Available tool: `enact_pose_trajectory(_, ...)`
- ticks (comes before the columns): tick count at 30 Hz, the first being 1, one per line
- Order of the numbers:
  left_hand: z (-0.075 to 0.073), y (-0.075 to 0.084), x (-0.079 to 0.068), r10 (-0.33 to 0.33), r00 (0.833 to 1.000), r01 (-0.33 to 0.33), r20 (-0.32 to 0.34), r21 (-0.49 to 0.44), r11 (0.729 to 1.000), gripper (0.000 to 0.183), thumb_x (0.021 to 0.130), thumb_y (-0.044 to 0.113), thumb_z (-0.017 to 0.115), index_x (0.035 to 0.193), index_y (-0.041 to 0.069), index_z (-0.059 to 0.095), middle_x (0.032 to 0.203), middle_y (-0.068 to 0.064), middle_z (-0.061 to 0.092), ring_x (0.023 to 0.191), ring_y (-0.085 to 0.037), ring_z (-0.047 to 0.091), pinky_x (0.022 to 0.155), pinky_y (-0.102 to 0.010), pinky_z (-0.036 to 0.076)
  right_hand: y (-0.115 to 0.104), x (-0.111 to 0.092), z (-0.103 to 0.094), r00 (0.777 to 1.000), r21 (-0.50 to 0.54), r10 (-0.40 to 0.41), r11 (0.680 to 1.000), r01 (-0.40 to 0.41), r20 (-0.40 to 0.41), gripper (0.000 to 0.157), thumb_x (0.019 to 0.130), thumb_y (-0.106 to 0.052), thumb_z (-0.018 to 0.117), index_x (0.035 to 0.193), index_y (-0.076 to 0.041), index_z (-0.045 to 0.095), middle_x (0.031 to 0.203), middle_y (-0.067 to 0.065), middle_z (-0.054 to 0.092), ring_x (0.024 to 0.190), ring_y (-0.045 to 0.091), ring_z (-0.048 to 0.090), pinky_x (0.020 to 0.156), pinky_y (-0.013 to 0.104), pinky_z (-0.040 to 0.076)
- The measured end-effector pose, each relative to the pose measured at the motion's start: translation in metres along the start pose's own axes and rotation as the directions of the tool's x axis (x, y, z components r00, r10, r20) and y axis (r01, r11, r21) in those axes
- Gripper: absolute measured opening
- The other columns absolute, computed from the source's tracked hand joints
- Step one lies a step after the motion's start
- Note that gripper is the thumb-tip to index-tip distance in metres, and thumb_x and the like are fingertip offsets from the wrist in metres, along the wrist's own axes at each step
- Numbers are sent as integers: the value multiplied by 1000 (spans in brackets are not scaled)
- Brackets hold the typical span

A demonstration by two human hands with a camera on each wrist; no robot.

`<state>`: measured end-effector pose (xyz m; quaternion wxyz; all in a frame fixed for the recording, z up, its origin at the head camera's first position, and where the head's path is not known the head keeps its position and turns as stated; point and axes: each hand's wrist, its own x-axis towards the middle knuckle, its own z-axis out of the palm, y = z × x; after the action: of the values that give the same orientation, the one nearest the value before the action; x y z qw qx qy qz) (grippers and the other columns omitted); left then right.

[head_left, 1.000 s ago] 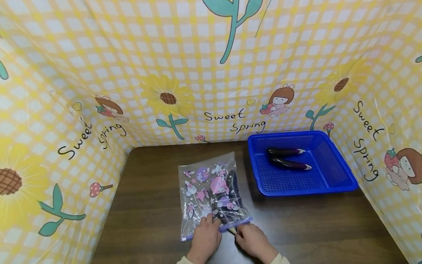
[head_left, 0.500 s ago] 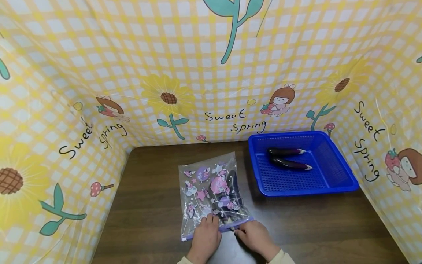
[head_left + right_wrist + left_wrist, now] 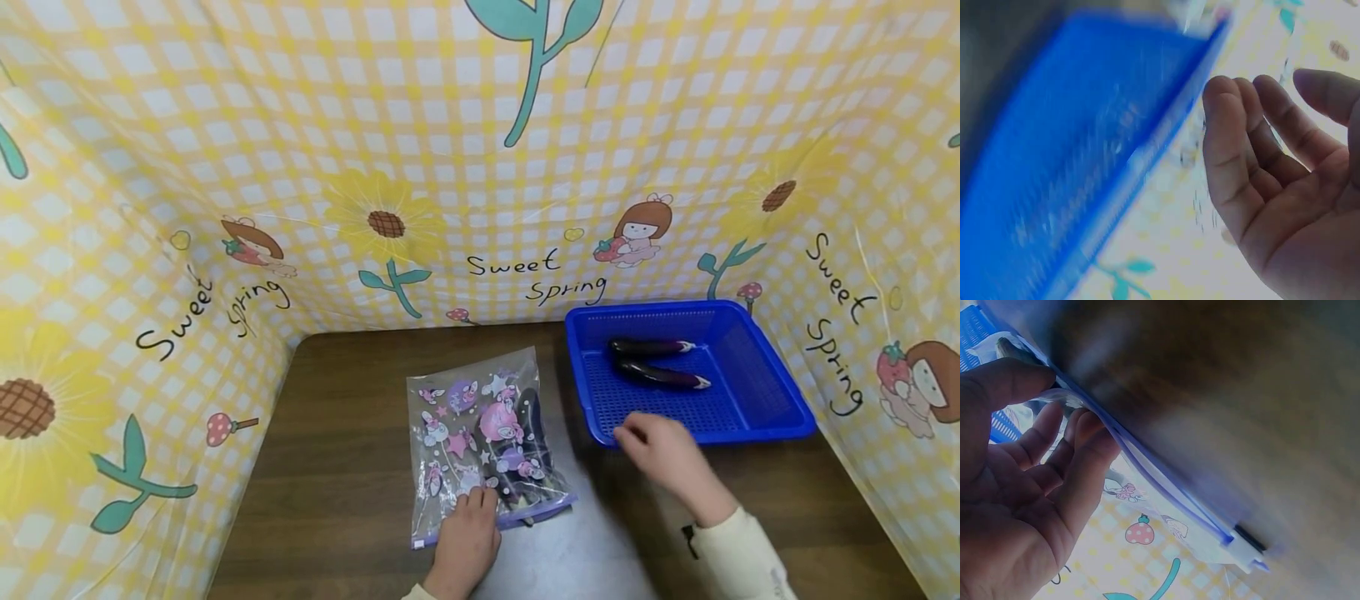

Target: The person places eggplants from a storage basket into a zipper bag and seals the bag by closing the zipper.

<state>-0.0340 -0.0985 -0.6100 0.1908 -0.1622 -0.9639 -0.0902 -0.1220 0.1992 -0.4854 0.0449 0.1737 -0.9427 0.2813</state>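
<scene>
My left hand [image 3: 468,533] holds the near edge of a clear zip bag [image 3: 450,421] printed with pink and purple figures. In the left wrist view its thumb and fingers pinch one side of the purple zip strip [image 3: 1160,487], beside the parted mouth; a white slider [image 3: 1244,553] sits at the strip's end. A dark eggplant [image 3: 531,417] shows through the bag's right side, its stem end at the mouth. My right hand [image 3: 663,462] is in the air at the near rim of a blue basket [image 3: 757,367], holding nothing, fingers loosely bent.
Two dark purple eggplants, a back one [image 3: 651,346] and a front one [image 3: 660,374], lie in the basket, stems to the right. The brown wooden table [image 3: 337,467] is walled at the back and sides by yellow checked cloth [image 3: 480,192].
My right hand has left the bag's mouth and moved right and away from me to the basket's near edge. The left hand has kept its hold, and the bag has barely shifted.
</scene>
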Motion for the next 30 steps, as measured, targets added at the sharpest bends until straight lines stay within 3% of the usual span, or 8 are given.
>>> enact_pose_trajectory(2, 0, -1, 0, -3, 1000, 3, 9, 1, 1000, 35, 64, 9, 72, 96, 3, 61, 83, -10, 55, 65, -25, 53, 41, -34, 41, 11, 10, -19, 999, -41, 17, 999, -16, 29, 22, 92, -14, 70, 75, -19, 57, 66, -8, 47, 59, 11, 44, 57, 35, 39)
enact_pose_trajectory(6, -1, -1, 0, -6, 1000, 6, 25, -3, 1000, 34, 64, 10, 73, 96, 3, 62, 84, -9, 55, 66, -25, 53, 43, -33, 41, 33, 28, -47, 982, -123, 47, 992, -25, 182, 9, 93, -17, 69, 87, -10, 67, 75, -3, 60, 66, 17, 55, 63, 42, 47)
enact_pose_trajectory(10, -1, -2, -1, -2, 1000, 2, 24, -5, 1000, 33, 65, 11, 74, 95, 4, 62, 85, -9, 56, 67, -25, 54, 43, -33, 41, 53, 46, -65, 952, -203, 33, 979, 31, 303, 19, 92, -18, 70, 100, -1, 70, 91, 10, 69, 83, 31, 66, 74, 52, 52)
enact_pose_trajectory(16, -1, -2, -2, -2, 1000, 1, 30, 5, 1000, 34, 65, 11, 75, 96, 5, 62, 86, -9, 57, 68, -25, 55, 43, -34, 43, 76, 79, -81, 928, -270, -10, 956, 118, 373, 28, 90, -15, 72, 110, 5, 67, 101, 21, 68, 93, 41, 65, 79, 55, 51)
enact_pose_trajectory(21, -3, -2, -4, -47, 999, 47, 25, -12, 999, 39, 63, 9, 74, 99, 3, 61, 87, -10, 52, 65, -24, 53, 40, -34, 41, 99, 107, -76, 909, -301, 11, 945, 127, 417, 36, 89, -13, 72, 115, 10, 64, 104, 25, 68, 93, 40, 65, 81, 55, 52)
enact_pose_trajectory(26, -6, -3, -7, -124, 992, 123, -8, -81, 989, 45, 59, 2, 71, 102, 2, 57, 92, -11, 46, 68, -25, 51, 43, -35, 43, 119, 125, -59, 855, -302, 97, 951, 72, 510, 40, 87, -11, 71, 118, 13, 63, 111, 30, 66, 98, 41, 65, 85, 56, 50)
enact_pose_trajectory(30, -7, -5, -11, -150, 988, 153, 27, -126, 980, 47, 59, -2, 70, 103, 0, 55, 100, -14, 46, 76, -27, 53, 57, -38, 51, 131, 130, -43, 810, -308, 161, 951, 26, 564, 43, 84, -7, 69, 121, 14, 61, 117, 34, 62, 106, 47, 61, 85, 56, 50)
